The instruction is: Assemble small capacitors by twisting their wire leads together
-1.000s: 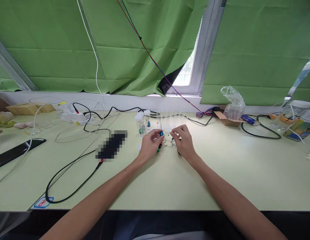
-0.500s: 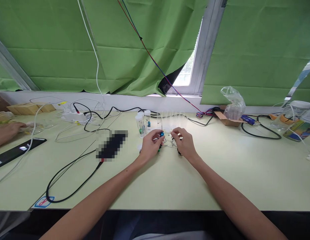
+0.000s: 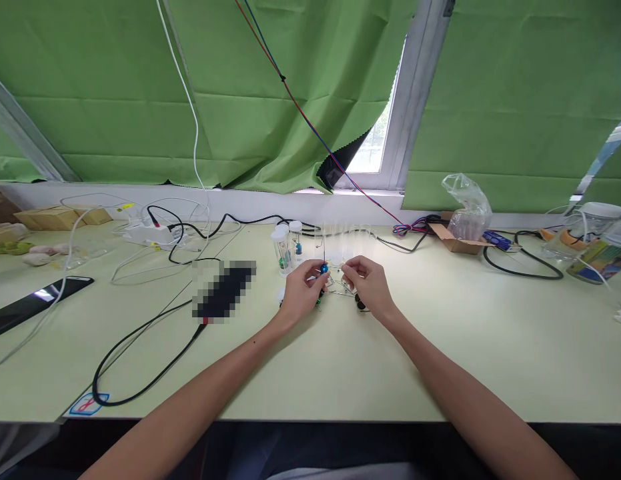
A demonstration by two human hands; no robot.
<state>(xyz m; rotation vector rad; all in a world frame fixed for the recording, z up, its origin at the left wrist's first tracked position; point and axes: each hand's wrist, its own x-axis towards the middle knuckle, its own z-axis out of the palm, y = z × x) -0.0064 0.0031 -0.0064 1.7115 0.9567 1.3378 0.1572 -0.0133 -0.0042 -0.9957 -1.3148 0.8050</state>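
Observation:
My left hand (image 3: 301,291) is closed on a small shiny blue bead-like piece (image 3: 324,269), from which a thin dark rod points straight up. Just to its right, my right hand (image 3: 373,288) has thumb and forefinger pinched together; whatever sits between them is too small to make out. Thin metal parts (image 3: 335,288) lie on the table between the hands. A small black part (image 3: 360,303) rests under the right hand's edge, and a bit of green (image 3: 319,301) shows below the left fingers.
White-capped clear tubes (image 3: 281,257) holding small coloured parts stand behind my left hand. Uncapped clear tubes (image 3: 344,241) stand behind both hands. A masked dark device (image 3: 225,290) with a black cable lies left, a phone (image 3: 40,303) farther left. An open cardboard box (image 3: 457,243) sits back right.
Another person's hand at the far left has gone out of view, uncovering pale and green items there. My right hand has shifted very slightly; my left stays in place with the blue piece.

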